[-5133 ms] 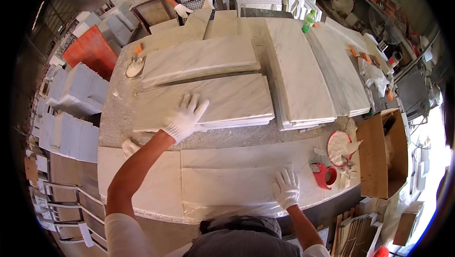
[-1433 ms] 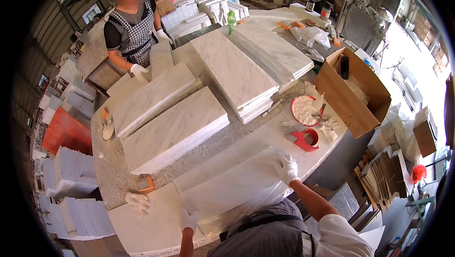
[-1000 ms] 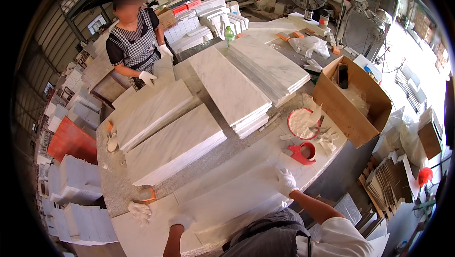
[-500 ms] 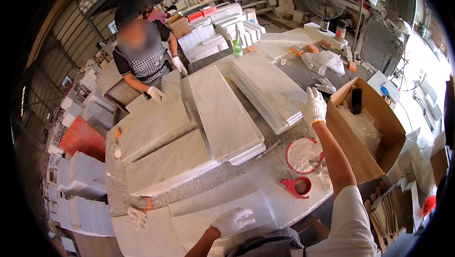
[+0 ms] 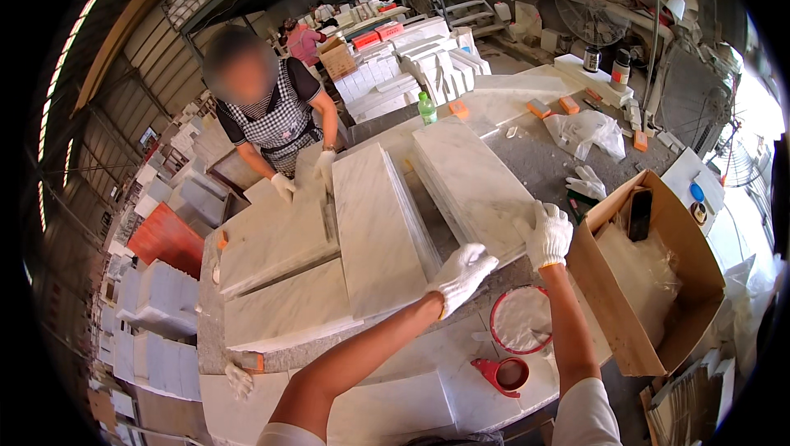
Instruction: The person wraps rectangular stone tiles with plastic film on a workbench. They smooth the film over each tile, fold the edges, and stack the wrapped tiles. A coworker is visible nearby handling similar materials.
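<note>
My left hand, in a white knit glove, reaches to the near left corner of the right-hand stack of pale marble slabs. Its fingers are bent together, and what lies inside them is hidden. At the same stack's near right corner, my gloved right hand closes its curled fingers on the marble edge. A middle marble stack stands to the left. Below my right hand sit a red-rimmed tub of white paste and a red tape dispenser.
A co-worker in a checked apron stands across the table, gloved hands at the left slabs. An open cardboard box holding plastic and a dark phone is at right. A green bottle, orange blocks and loose gloves lie about.
My left hand has moved from the near slab forward and right to the right-hand stack. My right hand has come down onto that stack's corner. The co-worker leans closer to the slabs.
</note>
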Available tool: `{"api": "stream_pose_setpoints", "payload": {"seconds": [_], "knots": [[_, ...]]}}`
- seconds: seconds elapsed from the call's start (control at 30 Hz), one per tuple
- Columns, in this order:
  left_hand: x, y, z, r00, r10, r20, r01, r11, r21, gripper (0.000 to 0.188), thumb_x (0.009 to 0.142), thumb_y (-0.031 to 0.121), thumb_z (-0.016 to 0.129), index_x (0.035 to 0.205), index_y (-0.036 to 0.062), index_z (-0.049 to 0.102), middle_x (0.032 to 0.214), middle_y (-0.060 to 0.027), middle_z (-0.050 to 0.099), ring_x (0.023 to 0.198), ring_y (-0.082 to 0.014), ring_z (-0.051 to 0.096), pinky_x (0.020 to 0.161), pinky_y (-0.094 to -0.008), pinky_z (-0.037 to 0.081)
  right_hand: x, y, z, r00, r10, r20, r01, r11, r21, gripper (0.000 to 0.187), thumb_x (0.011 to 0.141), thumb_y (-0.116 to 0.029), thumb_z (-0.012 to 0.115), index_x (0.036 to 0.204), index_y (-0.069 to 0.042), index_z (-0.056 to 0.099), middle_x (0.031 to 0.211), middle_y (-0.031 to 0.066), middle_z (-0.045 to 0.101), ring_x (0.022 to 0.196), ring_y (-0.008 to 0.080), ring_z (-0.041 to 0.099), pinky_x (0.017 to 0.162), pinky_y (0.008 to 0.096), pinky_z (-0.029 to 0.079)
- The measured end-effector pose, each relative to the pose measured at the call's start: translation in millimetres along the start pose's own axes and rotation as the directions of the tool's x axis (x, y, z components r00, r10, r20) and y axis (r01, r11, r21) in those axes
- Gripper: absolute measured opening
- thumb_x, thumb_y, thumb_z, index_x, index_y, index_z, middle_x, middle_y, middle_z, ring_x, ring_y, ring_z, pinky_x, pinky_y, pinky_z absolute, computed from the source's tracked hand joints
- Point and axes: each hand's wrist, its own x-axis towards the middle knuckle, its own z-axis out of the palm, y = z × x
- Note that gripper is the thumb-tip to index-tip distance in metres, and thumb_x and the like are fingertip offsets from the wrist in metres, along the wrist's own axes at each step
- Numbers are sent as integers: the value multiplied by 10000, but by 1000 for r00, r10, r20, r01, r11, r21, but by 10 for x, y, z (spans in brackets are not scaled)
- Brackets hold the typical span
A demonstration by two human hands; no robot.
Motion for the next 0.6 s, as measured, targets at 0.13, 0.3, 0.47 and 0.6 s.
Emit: {"api": "stream_pose_setpoints", "payload": {"seconds": [0.13,0.3,0.47,0.6], "knots": [[469,-91,60,965,-239,-109,231,969,-86,710,862,340,685,1393,-20,381,1304,-217,541,1154,-280,556,851,-413,533,61,4,-62,999,13,30,-12,1000,-10,512,742,-459,733,1119,-119,669,1023,107,631,942,329,578,805,444,455],[757,-125,213,936,-350,-31,329,905,-271,531,875,303,668,1304,39,500,1229,-120,581,1028,-224,593,695,-377,551,69,-15,-56,998,47,52,-42,996,-84,459,738,-459,730,1001,-91,652,938,141,626,894,331,591,757,448,438],[881,-84,59,885,-463,55,462,854,-238,364,907,300,643,1199,88,598,1234,-82,574,1100,-233,541,817,-449,528,-28,-68,-97,999,40,34,-39,999,-16,438,785,-379,713,1104,-87,647,877,199,621,844,385,617,718,486,493],[857,-24,21,860,-508,-52,489,848,-203,378,901,306,656,1192,69,603,1253,-101,568,1113,-242,530,781,-443,540,-38,-70,-89,996,36,84,-38,999,25,449,783,-379,713,1107,-74,647,877,199,624,855,382,617,733,480,495]]}}
